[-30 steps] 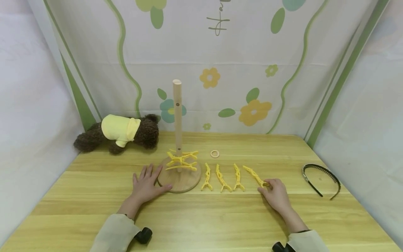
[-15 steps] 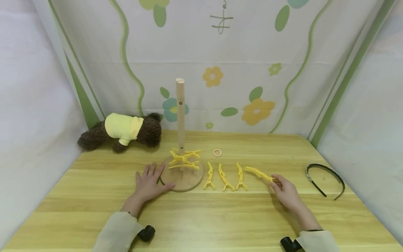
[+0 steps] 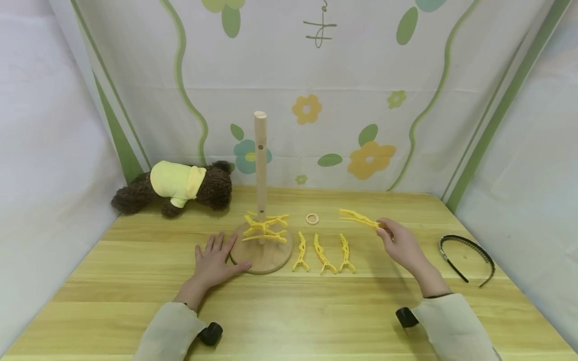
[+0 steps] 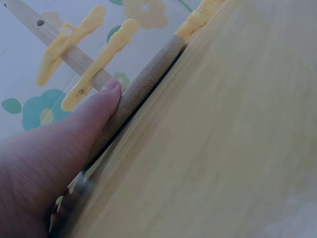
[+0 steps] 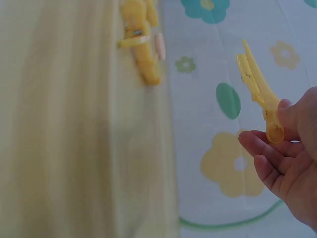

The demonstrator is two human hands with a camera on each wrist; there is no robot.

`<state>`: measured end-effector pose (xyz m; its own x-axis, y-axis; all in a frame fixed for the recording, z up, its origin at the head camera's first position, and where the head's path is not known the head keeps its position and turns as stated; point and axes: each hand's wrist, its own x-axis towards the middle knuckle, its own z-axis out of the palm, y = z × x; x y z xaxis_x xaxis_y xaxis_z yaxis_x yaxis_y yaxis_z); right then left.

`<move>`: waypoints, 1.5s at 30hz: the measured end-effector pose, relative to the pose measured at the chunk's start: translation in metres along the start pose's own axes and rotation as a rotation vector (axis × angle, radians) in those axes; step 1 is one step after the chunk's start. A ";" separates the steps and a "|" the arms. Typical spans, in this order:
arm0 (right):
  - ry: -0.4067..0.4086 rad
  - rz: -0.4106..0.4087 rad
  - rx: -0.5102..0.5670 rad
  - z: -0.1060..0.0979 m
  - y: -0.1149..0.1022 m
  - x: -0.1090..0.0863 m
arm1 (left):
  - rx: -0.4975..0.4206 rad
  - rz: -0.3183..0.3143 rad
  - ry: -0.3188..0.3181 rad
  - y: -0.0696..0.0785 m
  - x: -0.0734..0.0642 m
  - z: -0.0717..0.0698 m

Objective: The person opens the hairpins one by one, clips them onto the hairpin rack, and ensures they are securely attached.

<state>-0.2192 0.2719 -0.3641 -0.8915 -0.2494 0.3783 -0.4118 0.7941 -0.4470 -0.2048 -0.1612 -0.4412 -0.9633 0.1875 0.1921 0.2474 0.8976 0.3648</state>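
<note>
My right hand point(image 3: 401, 244) pinches a yellow alligator hair clip point(image 3: 358, 217) by its tail end, raised over the table. Its two long arms stand slightly apart, pointing left, as the right wrist view also shows. My left hand point(image 3: 213, 269) lies with spread fingers at the left side of the round wooden base point(image 3: 266, 261), its thumb on the base. From that base rises an upright wooden post point(image 3: 261, 170) with holes. Several yellow clips point(image 3: 265, 235) sit crosswise at the post's lower part. Three more clips point(image 3: 323, 253) lie in a row on the table between the hands.
A small wooden ring point(image 3: 312, 218) lies behind the row of clips. At the right is a black toothed headband point(image 3: 467, 245). A brown plush bear point(image 3: 176, 185) in a yellow shirt lies at the back left, before a flowered cloth point(image 3: 334, 60).
My right hand has lifted the fourth clip off the table and moved it back, up and slightly left. The clip's arms have parted. The left hand keeps its place on the base.
</note>
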 end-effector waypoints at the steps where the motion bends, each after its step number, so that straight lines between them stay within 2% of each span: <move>1: 0.000 -0.012 0.005 0.001 -0.003 0.006 | 0.000 -0.002 0.000 0.000 0.000 0.000; 11: -0.044 -0.108 0.093 0.015 -0.053 0.053 | -0.004 -0.009 0.000 0.000 -0.001 -0.001; 17: -0.018 -0.167 0.124 0.032 -0.083 0.070 | -0.003 -0.015 -0.003 0.001 -0.004 0.000; 23: -0.028 -0.223 0.146 0.053 -0.109 0.084 | -0.009 -0.016 0.003 0.002 -0.003 0.000; 34: -0.021 -0.335 0.213 0.080 -0.138 0.096 | -0.019 -0.012 0.000 0.002 -0.002 -0.002; 39: -0.020 -0.349 0.217 0.083 -0.144 0.097 | -0.024 -0.015 -0.006 0.001 -0.001 -0.001; 45: -0.083 -0.349 0.218 0.081 -0.150 0.097 | -0.015 -0.014 -0.005 0.000 0.001 0.000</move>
<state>-0.2593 0.0831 -0.3259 -0.6998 -0.5334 0.4751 -0.7143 0.5202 -0.4681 -0.2056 -0.1612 -0.4416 -0.9672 0.1765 0.1825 0.2351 0.8942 0.3809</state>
